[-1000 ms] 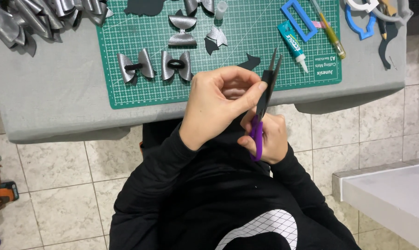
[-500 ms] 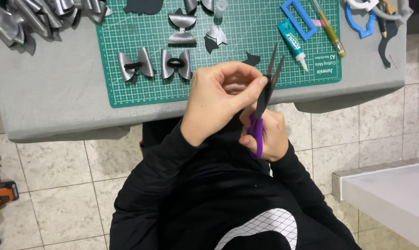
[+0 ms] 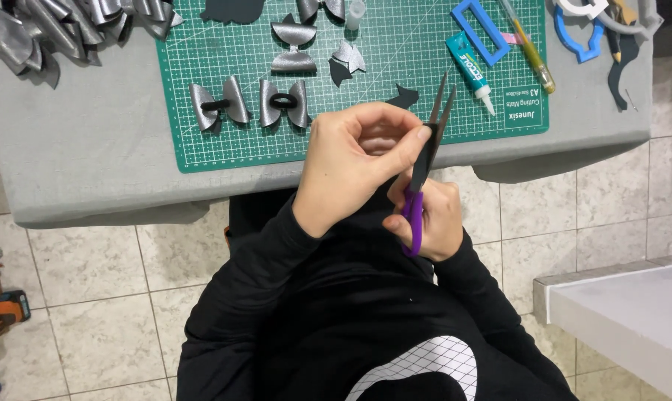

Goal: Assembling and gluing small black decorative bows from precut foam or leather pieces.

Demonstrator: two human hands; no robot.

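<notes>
- Two hands work just off the near edge of the table (image 3: 91,186), above the person's lap.
- Right hand (image 3: 432,223) is curled shut around the purple handles of the scissors (image 3: 423,167); blades point up and away, a little apart at the tips.
- Left hand (image 3: 358,160) is loosely cupped, thumb and forefinger pinched together right against the blades; whatever small piece it pinches is hidden by the fingers, cannot tell what it is.
- Scissors: light, rigid, sharp at the tips; probably best held by the handle loops, fingers clear of the edges.
- Likely the pinched piece is thin, floppy sheet material like the bits on the mat, so it would need holding close to the cut line to stop it bending.
- Green cutting mat (image 3: 224,145) lies on the table beyond the hands, well apart from them.
- On the mat: two silver bows (image 3: 250,104) side by side, a third silver bow (image 3: 293,46) farther back, small black offcuts (image 3: 401,96).
- Glue tube (image 3: 470,70) and a blue rectangular frame (image 3: 481,30) sit at the mat's right side.
- Pile of silver pieces (image 3: 46,26) at the table's far left corner.
</notes>
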